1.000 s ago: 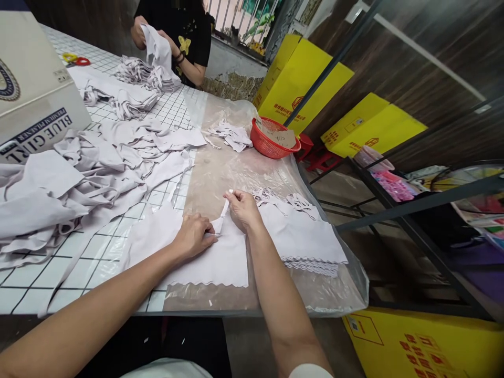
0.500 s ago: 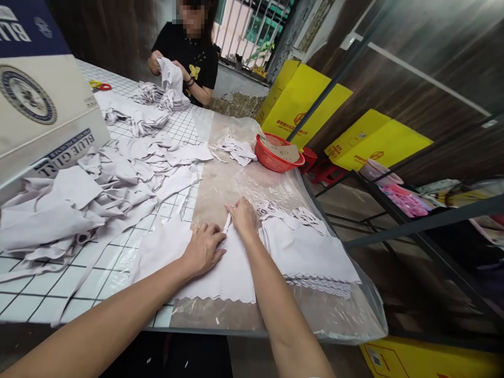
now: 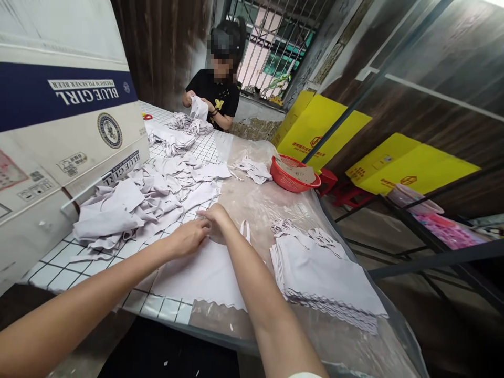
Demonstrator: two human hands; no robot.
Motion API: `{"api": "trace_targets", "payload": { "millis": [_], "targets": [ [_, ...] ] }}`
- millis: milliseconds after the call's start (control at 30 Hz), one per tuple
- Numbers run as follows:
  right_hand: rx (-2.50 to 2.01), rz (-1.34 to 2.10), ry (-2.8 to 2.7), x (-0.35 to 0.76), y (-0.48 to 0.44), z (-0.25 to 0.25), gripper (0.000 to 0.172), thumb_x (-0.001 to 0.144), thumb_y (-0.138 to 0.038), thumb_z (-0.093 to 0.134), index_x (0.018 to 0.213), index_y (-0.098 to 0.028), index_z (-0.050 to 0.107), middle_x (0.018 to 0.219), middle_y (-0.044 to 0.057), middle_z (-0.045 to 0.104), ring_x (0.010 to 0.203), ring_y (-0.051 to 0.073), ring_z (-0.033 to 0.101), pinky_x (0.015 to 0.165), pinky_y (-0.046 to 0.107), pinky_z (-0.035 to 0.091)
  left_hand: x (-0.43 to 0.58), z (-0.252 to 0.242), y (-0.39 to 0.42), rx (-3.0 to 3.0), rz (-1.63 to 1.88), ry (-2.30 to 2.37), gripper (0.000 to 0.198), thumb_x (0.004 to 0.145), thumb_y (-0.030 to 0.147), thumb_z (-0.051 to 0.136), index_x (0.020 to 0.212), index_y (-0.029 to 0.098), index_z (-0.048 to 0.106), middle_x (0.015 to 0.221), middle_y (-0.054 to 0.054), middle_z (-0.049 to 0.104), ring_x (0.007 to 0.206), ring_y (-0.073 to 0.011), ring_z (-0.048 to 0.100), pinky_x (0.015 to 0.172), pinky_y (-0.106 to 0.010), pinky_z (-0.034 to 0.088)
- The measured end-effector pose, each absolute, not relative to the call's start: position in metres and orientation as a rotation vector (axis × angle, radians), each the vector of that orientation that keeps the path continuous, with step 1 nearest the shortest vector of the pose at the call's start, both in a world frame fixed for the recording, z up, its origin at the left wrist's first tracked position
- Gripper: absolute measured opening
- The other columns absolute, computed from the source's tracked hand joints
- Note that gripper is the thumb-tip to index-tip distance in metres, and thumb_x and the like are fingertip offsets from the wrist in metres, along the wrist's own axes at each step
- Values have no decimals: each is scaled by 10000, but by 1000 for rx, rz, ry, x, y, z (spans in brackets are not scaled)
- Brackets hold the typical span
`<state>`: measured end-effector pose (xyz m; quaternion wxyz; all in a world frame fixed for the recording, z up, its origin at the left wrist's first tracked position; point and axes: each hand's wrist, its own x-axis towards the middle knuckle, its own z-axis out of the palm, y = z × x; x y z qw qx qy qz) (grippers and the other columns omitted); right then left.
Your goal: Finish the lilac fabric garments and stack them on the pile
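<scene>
Pale cloth top (image 3: 199,281) spread on worktop (image 3: 173,310), 6 o'clock from left hand (image 3: 191,236) and right hand (image 3: 216,214), together near its upper edge. Fingers (image 3: 204,224) curled; on my feed I cannot tell whether they pinch it. Cloth stack (image 3: 326,268), 4 o'clock; farther, red basket (image 3: 289,181), 2 o'clock.

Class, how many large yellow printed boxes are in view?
2: one large yellow printed box behind the red plastic basket, another yellow box farther right; others may be hidden.
</scene>
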<state>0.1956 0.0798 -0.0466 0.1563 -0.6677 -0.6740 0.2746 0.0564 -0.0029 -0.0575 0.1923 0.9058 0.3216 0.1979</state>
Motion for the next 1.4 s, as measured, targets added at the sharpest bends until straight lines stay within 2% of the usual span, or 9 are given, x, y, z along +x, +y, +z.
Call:
{"api": "trace_targets", "payload": {
  "millis": [200,400,533,700,800,1000,1167,1267,1400],
  "targets": [
    [-1804,1145,-1861,184,52,-35,163,790,-246,621,647,-170,601,519,-17,560,492,111,498,504,227,403,24,-87,0,2629,613,819,347,963,226,438,1251,187,630,1364,-137,596,1291,-263,533,1118,-445,400],
    [-967,1805,-2201,206,-9,-9,128,772,-292,695,804,-169,696,757,6,692,667,113,600,621,209,475,23,-95,0,2571,597,809,324,961,260,469,1227,185,637,1311,-123,635,1293,-255,535,1126,-412,392],
    [-793,1701,-2516,216,-58,-6,190,822,-263,684,984,-193,756,662,-31,645,549,88,514,537,189,418,22,-100,0,2594,587,839,372,996,283,415,1306,198,601,1429,-116,559,1415,-252,414,1176,-430,328],
    [-998,1737,-2461,226,-84,-4,324,829,-360,704,1115,-210,729,928,30,715,679,107,610,603,195,466,21,-102,1,2624,517,870,451,1002,296,389,1425,171,485,1510,-135,473,1435,-268,385,1180,-431,311],
    [-1267,1816,-2154,234,-75,-3,371,836,-492,682,1056,-194,693,979,46,714,595,94,621,560,210,469,21,-102,1,2628,514,884,497,991,262,390,1476,152,407,1507,-145,472,1423,-272,403,1167,-429,329],
    [-1640,1476,-1569,216,-38,-26,450,783,-580,702,720,-184,498,577,-55,550,411,44,399,426,194,280,19,-102,3,2627,570,857,547,989,229,382,1527,155,319,1476,-166,493,1369,-281,471,1112,-438,398],
    [-1447,1803,-1545,198,-33,-43,450,687,-547,789,673,-170,544,493,-82,437,430,46,315,421,212,202,18,-101,5,2595,598,793,571,987,234,399,1545,190,284,1449,-158,521,1336,-273,504,1094,-443,410],
    [-1325,1997,-1644,205,-44,-42,423,692,-531,791,757,-132,665,596,-36,551,500,56,394,469,212,279,18,-99,5,2578,584,814,560,983,224,391,1534,190,300,1476,-155,498,1338,-272,501,1098,-440,407],
    [-1198,2109,-1831,221,-59,-31,416,748,-530,759,851,-128,734,786,27,682,714,115,569,653,236,427,19,-101,5,2583,614,840,543,985,189,344,1526,187,305,1480,-150,493,1342,-264,494,1101,-434,409]
  ]
}}
